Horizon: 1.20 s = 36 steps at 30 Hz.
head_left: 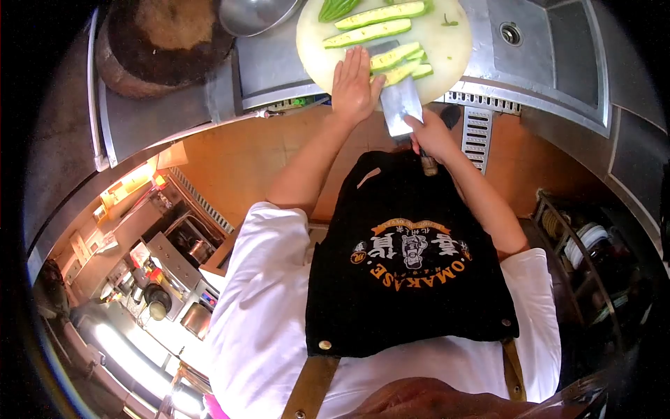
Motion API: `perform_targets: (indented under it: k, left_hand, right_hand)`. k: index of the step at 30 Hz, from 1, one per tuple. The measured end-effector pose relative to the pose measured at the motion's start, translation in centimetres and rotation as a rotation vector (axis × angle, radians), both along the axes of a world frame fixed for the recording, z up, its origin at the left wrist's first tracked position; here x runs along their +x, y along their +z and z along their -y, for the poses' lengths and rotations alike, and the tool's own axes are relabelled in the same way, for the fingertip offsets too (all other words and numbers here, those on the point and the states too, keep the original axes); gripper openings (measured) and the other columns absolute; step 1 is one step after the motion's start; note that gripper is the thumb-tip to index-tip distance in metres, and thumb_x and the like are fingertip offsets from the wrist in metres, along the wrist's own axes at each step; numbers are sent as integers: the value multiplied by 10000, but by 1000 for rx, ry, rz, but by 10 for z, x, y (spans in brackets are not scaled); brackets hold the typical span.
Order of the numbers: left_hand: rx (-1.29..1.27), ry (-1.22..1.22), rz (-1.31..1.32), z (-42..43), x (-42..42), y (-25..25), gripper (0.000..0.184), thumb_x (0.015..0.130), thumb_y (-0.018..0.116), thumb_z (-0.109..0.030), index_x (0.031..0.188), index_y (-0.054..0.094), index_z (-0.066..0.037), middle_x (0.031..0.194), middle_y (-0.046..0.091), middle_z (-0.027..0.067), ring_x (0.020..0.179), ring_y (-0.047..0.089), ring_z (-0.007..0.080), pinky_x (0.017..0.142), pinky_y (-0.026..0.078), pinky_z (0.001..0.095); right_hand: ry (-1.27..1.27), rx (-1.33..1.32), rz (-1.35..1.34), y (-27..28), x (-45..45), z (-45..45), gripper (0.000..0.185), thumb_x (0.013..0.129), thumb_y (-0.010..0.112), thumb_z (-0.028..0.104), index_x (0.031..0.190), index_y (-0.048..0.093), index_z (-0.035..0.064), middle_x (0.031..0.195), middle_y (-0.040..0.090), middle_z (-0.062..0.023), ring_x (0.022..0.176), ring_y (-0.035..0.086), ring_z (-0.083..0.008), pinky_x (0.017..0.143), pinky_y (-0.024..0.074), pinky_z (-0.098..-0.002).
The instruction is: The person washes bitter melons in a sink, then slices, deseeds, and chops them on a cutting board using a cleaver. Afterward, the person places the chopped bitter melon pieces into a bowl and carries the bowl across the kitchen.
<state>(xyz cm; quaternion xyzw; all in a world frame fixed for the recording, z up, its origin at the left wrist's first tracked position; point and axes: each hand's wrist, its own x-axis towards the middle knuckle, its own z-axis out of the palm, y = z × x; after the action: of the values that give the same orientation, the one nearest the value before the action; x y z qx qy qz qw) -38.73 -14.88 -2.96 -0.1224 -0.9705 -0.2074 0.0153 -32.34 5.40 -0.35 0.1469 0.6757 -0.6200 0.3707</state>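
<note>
Steel cleaver juts from the right grip, wrapped round its handle; gourd strips, ahead, seemingly rest on it beside the flattened left grip, thumb spread. Apparently scooping; the next move calls for steady support.

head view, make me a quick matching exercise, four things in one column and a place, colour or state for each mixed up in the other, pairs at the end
1. cleaver
2. cutting board
3. apron
4. metal bowl

A. black, with orange and white print
B. just left of the cutting board
C. gripped in the right hand
D. round and pale, under green strips

Pairs: 1-C, 2-D, 3-A, 4-B
</note>
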Motion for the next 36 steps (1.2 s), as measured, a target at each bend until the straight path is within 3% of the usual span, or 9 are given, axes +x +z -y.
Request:
perform_targets:
  k: [8,11,21,23,26,29,32,34,36]
  left_hand:
    - [109,-15,48,7,0,0,820,968,496,-521,1502,288,66,1582,241,267,1483,211,398,1200,153,498]
    - [-32,23,63,16,-5,-2,971,915,526,-607,1499,230,110,1585,157,319,1493,128,435,1210,116,507]
    - [42,55,84,11,-3,-4,961,926,502,-604,1503,219,111,1588,140,321,1496,87,450,1206,79,537]
    - [69,63,92,10,2,-6,954,931,497,-598,1504,217,111,1589,135,321,1497,81,449,1205,71,541]
    - [81,86,80,4,13,-5,935,937,498,-578,1505,217,109,1589,137,321,1496,89,449,1204,63,542]
    - [22,82,99,4,11,3,915,935,529,-536,1507,214,106,1596,137,307,1494,100,453,1190,31,583]
    - [41,121,56,6,13,11,903,935,550,-496,1512,201,105,1600,132,300,1499,85,447,1167,-6,632]
    - [61,150,28,15,-2,32,886,937,564,-453,1515,191,105,1602,127,299,1504,73,441,1152,-28,657]
    - [31,207,-179,31,-25,56,878,941,553,-454,1521,187,94,1606,127,293,1506,68,435,1156,-27,652]
  right_hand:
    - [112,91,-5,-3,-9,28,356,988,550,265,1111,545,-70,634,596,-120,471,586,-198,453,481,-360]
    - [129,60,-24,8,-4,19,347,973,553,237,1124,556,-75,690,630,-136,472,596,-206,458,492,-362]
    - [163,155,5,13,-19,41,351,965,563,242,1116,571,-75,730,654,-169,499,626,-233,504,511,-374]
    - [242,178,-87,15,-12,33,384,966,561,275,1110,580,-81,788,675,-219,595,668,-297,594,539,-419]
    - [170,156,-198,-13,-10,54,271,1006,540,219,1053,533,-47,607,575,-93,425,545,-182,415,447,-345]
    - [236,216,-223,-14,-13,69,293,999,544,220,1070,528,-64,661,608,-135,453,584,-206,448,476,-363]
    - [253,178,-334,23,-18,65,318,979,568,229,1106,533,-60,803,660,-221,601,662,-311,592,530,-420]
    - [336,295,-450,46,-25,63,423,976,488,332,1213,564,-11,1096,648,-303,1068,607,-459,932,459,-535]
    - [337,304,-454,60,-46,76,432,954,536,309,1251,543,-6,1067,647,-308,1068,609,-453,917,466,-529]
